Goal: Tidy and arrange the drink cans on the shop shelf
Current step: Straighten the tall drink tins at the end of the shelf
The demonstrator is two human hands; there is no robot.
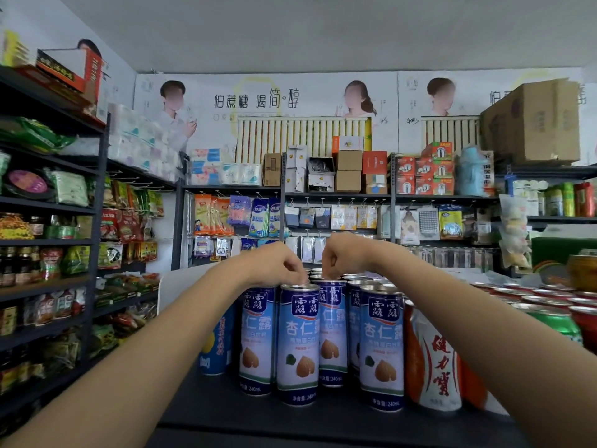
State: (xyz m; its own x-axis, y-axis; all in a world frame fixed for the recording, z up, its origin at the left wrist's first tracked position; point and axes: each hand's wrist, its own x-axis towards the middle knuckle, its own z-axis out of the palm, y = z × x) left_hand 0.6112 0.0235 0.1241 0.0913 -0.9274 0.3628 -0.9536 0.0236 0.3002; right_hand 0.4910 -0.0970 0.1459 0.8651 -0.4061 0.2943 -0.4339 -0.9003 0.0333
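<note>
Several tall blue almond-drink cans stand in rows on the dark shelf top [226, 412] in front of me. My left hand [277, 265] curls down over the rim of the front-left blue can [298, 344], fingertips on its top. My right hand [339, 257] reaches down with curled fingers onto the top of a blue can one row back [332, 331]. Another blue can [382, 347] stands at the front right, apart from both hands. The fingertips are partly hidden behind the can rims.
An orange-and-white can [436, 367] stands right of the blue ones, with red and green cans [555, 315] behind it. A darker blue can [216, 344] sits at the left. Stocked snack shelves [64, 247] line the left wall.
</note>
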